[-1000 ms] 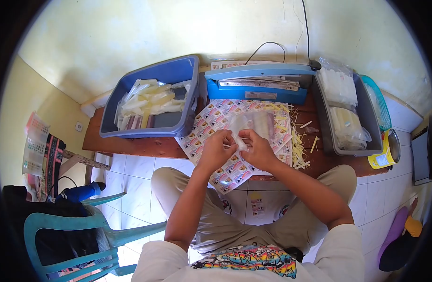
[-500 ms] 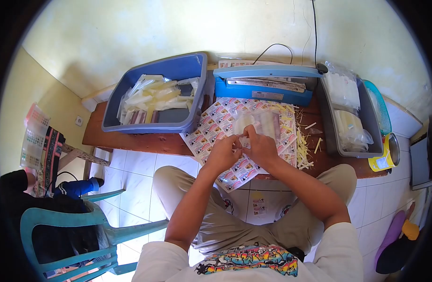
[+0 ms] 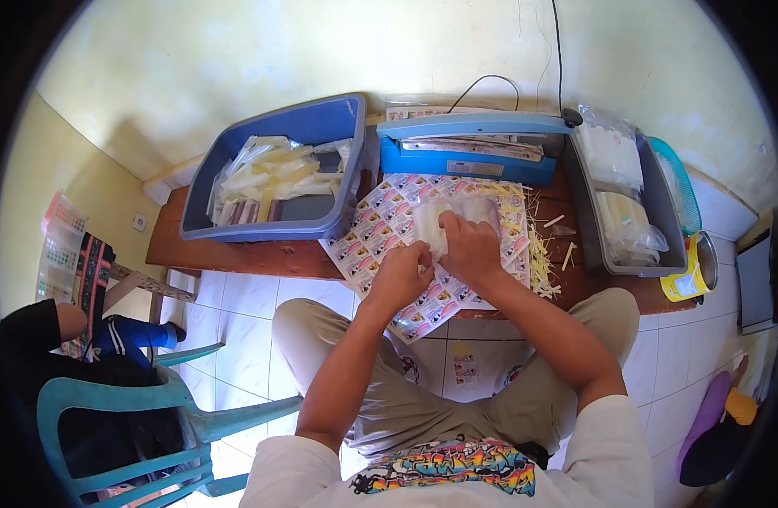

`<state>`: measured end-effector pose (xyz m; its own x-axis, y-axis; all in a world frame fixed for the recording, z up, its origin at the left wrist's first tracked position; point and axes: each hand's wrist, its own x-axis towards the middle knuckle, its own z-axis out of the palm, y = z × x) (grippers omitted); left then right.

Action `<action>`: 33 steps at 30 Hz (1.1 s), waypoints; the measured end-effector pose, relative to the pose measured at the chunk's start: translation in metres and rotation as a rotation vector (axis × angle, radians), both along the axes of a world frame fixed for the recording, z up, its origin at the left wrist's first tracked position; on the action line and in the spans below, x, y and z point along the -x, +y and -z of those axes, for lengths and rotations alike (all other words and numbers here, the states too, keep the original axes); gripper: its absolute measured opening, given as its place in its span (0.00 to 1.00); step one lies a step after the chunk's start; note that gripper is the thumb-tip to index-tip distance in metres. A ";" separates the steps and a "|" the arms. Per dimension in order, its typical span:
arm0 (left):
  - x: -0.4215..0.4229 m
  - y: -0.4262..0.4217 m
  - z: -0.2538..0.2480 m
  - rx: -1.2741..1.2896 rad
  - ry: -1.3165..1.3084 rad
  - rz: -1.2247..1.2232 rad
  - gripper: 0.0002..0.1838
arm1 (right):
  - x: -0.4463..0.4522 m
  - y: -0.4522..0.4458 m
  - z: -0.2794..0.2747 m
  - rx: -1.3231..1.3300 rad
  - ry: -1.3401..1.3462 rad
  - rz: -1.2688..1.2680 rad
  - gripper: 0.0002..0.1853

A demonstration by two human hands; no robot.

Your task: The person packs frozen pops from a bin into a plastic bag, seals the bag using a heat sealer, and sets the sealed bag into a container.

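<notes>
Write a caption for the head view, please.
Left hand and right hand at clear packaging on printed paper, near a blue machine.

Blue sealer (image 3: 456,158), yellow-and-white can (image 3: 683,284), pink-patterned paper (image 3: 373,222), teal chair (image 3: 122,391)

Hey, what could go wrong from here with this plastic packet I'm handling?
The printed sheet hangs over the front edge of the bench, so a knee might snag it and shift the packet. The loose yellow strips beside it could cling to the plastic. The yellow can, near the bench's edge, might get knocked off.
</notes>
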<state>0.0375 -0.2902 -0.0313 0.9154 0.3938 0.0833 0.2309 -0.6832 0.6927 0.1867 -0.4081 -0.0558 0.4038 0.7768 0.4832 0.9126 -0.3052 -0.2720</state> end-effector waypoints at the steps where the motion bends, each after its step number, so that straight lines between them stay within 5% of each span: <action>1: -0.001 0.001 0.004 -0.011 -0.006 0.012 0.10 | 0.000 0.001 0.001 -0.001 0.001 0.004 0.32; 6: -0.001 0.004 0.010 -0.012 -0.095 0.036 0.08 | -0.005 -0.008 -0.011 0.075 -0.025 -0.038 0.23; 9: 0.002 -0.003 0.000 -0.090 0.087 -0.006 0.13 | -0.017 -0.026 -0.016 -0.046 -0.116 -0.129 0.19; 14: 0.000 -0.014 -0.004 -0.204 0.026 -0.010 0.24 | -0.036 -0.067 -0.019 0.011 -0.052 -0.042 0.19; 22: -0.010 -0.020 0.003 -0.339 0.186 -0.018 0.26 | -0.045 -0.121 -0.015 0.202 0.155 0.075 0.23; 33: 0.017 -0.028 0.004 -0.314 0.129 0.001 0.32 | -0.053 -0.147 -0.030 0.228 0.286 -0.111 0.23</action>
<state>0.0202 -0.3186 -0.0351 0.9265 0.3667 0.0843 0.3023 -0.8588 0.4135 0.2400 -0.5548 -0.0263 0.4044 0.8980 0.1733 0.8406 -0.2903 -0.4572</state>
